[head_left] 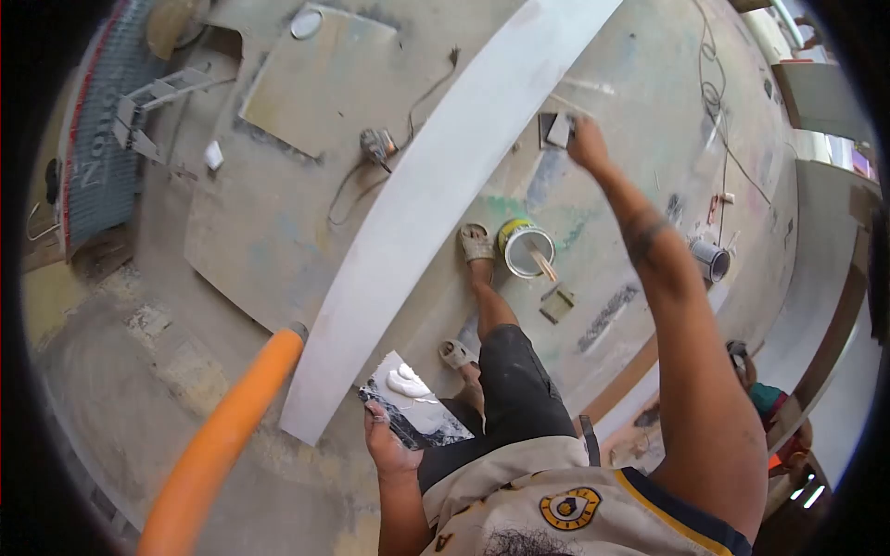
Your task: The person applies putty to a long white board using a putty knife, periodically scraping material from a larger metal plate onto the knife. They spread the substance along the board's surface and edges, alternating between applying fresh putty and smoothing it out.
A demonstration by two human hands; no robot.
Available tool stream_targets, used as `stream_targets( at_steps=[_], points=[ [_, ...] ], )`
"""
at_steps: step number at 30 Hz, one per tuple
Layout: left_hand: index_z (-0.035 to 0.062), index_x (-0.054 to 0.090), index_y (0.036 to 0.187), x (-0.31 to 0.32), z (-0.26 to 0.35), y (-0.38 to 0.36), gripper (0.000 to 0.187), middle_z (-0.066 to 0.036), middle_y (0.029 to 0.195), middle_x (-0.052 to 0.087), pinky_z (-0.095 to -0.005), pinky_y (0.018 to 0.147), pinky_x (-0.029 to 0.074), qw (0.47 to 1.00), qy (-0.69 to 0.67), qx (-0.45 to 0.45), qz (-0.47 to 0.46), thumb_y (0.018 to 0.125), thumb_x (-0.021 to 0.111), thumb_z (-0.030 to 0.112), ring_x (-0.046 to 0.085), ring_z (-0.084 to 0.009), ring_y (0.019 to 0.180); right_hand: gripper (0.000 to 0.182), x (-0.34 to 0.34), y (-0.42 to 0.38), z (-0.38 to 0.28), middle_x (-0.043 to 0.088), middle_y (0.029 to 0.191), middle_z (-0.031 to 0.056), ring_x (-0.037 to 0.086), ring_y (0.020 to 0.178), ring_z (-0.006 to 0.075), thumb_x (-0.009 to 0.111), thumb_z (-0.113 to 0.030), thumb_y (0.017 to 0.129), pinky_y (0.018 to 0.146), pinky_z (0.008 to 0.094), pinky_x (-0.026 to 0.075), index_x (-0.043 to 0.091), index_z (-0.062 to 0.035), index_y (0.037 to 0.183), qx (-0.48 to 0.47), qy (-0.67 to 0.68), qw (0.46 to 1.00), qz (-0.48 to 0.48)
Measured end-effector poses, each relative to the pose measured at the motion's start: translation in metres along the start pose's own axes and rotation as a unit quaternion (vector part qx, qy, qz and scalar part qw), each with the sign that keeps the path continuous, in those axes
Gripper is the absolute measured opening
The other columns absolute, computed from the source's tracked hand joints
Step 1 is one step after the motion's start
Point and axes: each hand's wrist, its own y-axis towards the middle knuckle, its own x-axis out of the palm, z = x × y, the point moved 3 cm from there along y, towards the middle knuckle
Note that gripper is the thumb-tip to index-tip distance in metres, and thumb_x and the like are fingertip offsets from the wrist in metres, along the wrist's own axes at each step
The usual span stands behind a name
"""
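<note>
My left hand grips the edge of a flat board that is smeared dark along one side. A mound of white putty sits on top of it. Stretched out to the far right, my right hand is closed around a flat scraper with a pale blade, just beyond the edge of a long white curved panel. That panel runs diagonally from the lower left to the top. Near my foot stands an open paint can with a stick leaning in it.
An orange tube reaches in from the lower left towards the panel. Behind the panel lies a corded power tool. A second can and a loose cable are on the right, with another person farther back.
</note>
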Motion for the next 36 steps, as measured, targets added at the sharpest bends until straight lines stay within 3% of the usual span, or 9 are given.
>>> stream_targets(
  at_steps=[3,5,6,11,14,22,30,32,36],
  points=[
    [0.0067,0.047,0.138,0.008,-0.009,0.020,0.049,-0.008,0.130,0.058,-0.0414,0.099,0.046,0.997,-0.066,-0.033,0.007,0.102,0.051,0.040,0.057,-0.0225,0.117,0.032,0.004,0.086,0.011,0.063,0.111,0.0254,0.061,0.102,0.0447,0.049,-0.006,0.089,0.090,0.0513,0.049,0.061,-0.0044,0.119,-0.037,-0.049,0.998,0.030],
    [0.0098,0.049,0.136,0.000,-0.016,0.028,0.046,-0.008,0.122,0.063,-0.0404,0.088,0.053,0.992,-0.099,-0.049,0.059,0.102,0.050,0.040,0.063,-0.0239,0.104,0.036,0.003,0.129,0.014,0.063,0.118,0.0227,0.060,0.109,0.0415,0.047,-0.006,0.089,0.095,0.0491,0.049,0.063,-0.0065,0.121,-0.029,-0.070,0.996,0.036],
    [0.0071,0.051,0.135,-0.011,-0.020,0.031,0.045,-0.013,0.128,0.062,-0.0462,0.097,0.051,0.979,-0.189,-0.074,-0.001,0.101,0.051,0.036,0.062,-0.0278,0.114,0.037,0.006,0.148,0.015,0.063,0.121,0.0217,0.060,0.112,0.0401,0.046,-0.006,0.089,0.096,0.0483,0.049,0.064,-0.0072,0.122,-0.019,-0.078,0.996,0.035],
    [0.0052,0.053,0.134,-0.021,-0.026,0.039,0.044,-0.013,0.125,0.064,-0.0446,0.095,0.052,0.967,-0.235,-0.095,-0.004,0.102,0.049,0.036,0.064,-0.0274,0.110,0.036,0.042,0.180,0.020,0.062,0.125,0.0168,0.060,0.116,0.0379,0.050,-0.014,0.088,0.097,0.0461,0.050,0.063,-0.0088,0.122,0.015,-0.175,0.984,-0.010],
    [0.0051,0.052,0.135,-0.024,-0.016,0.039,0.044,-0.013,0.127,0.063,-0.0444,0.096,0.051,0.975,-0.210,-0.078,-0.010,0.103,0.046,0.035,0.063,-0.0275,0.112,0.034,0.051,0.148,-0.007,0.063,0.122,0.0153,0.060,0.115,0.0372,0.051,-0.014,0.089,0.094,0.0477,0.051,0.062,-0.0081,0.121,0.007,-0.195,0.979,0.051],
    [0.0067,0.052,0.135,-0.049,0.023,0.052,0.042,-0.013,0.126,0.063,-0.0453,0.091,0.056,0.971,-0.226,-0.048,-0.066,0.104,0.046,0.034,0.066,-0.0278,0.109,0.031,0.091,0.031,-0.101,0.062,0.114,0.0126,0.061,0.108,0.0340,0.058,-0.008,0.083,0.086,0.0499,0.051,0.060,-0.0057,0.113,-0.017,-0.182,0.983,0.003],
    [0.0073,0.051,0.135,-0.116,0.062,0.038,0.044,-0.012,0.125,0.063,-0.0444,0.094,0.054,0.973,-0.205,-0.078,-0.065,0.103,0.048,0.037,0.065,-0.0271,0.109,0.034,0.133,-0.113,-0.214,0.059,0.118,0.0133,0.056,0.110,0.0340,0.055,-0.006,0.085,0.094,0.0516,0.044,0.058,-0.0021,0.119,-0.008,-0.091,0.996,0.014],
    [0.0114,0.057,0.131,-0.131,0.072,0.035,0.044,-0.010,0.114,0.070,-0.0437,0.066,0.060,0.977,-0.188,-0.083,0.057,0.103,0.045,0.042,0.072,-0.0310,0.083,0.039,0.138,-0.141,-0.237,0.058,0.120,0.0135,0.054,0.112,0.0336,0.054,-0.006,0.085,0.094,0.0512,0.044,0.056,-0.0013,0.124,0.005,-0.085,0.996,-0.011],
    [0.0113,0.057,0.131,-0.170,0.096,0.037,0.044,-0.010,0.112,0.071,-0.0426,0.064,0.060,0.981,-0.154,-0.070,0.100,0.102,0.046,0.042,0.072,-0.0282,0.080,0.041,0.161,-0.191,-0.274,0.057,0.122,0.0135,0.054,0.112,0.0335,0.053,-0.006,0.086,0.094,0.0506,0.044,0.054,-0.0011,0.127,0.005,-0.083,0.996,-0.020]
  ],
)
